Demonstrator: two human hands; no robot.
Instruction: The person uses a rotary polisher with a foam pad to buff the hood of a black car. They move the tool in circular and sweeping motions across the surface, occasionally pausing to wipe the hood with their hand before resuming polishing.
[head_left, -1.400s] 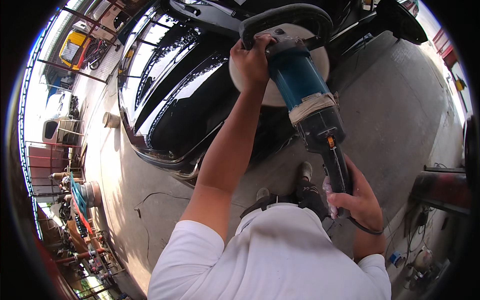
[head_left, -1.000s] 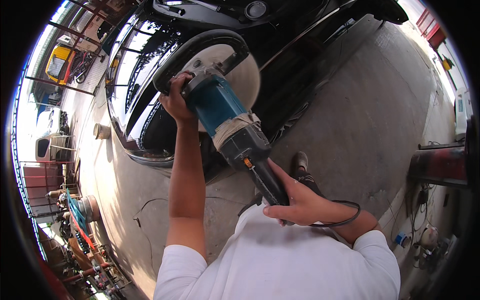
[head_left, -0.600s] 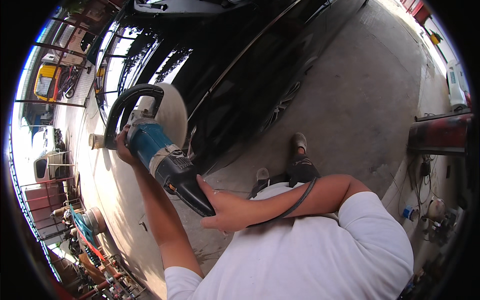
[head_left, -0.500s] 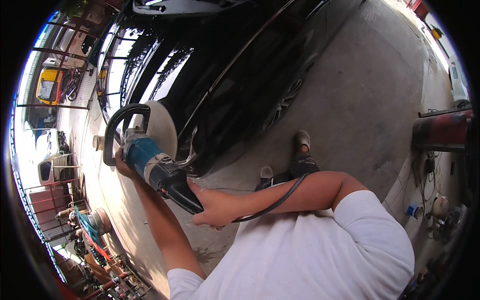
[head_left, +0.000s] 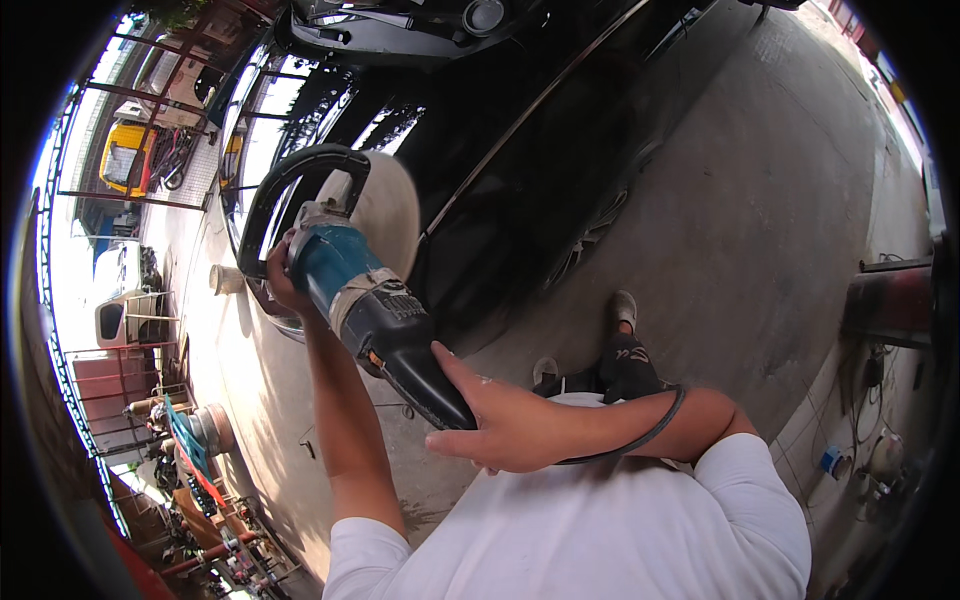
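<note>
Polisher (head_left: 333, 262), teal and black, lies angled left of centre in my head view, its round pale pad (head_left: 392, 215) beside the front corner of the black car (head_left: 490, 225); from here I cannot tell whether pad and paint touch. My left hand (head_left: 287, 280) holds its front end near the loop handle (head_left: 262, 205), fingers partly hidden; my right hand (head_left: 510, 420) is wrapped around the rear grip (head_left: 430, 385), most fingers underneath. A cord (head_left: 655, 430) curves over that forearm. I judge the step in hand as working the pad over bodywork. The next move probably calls for steady two-handed support and a flat pad.
</note>
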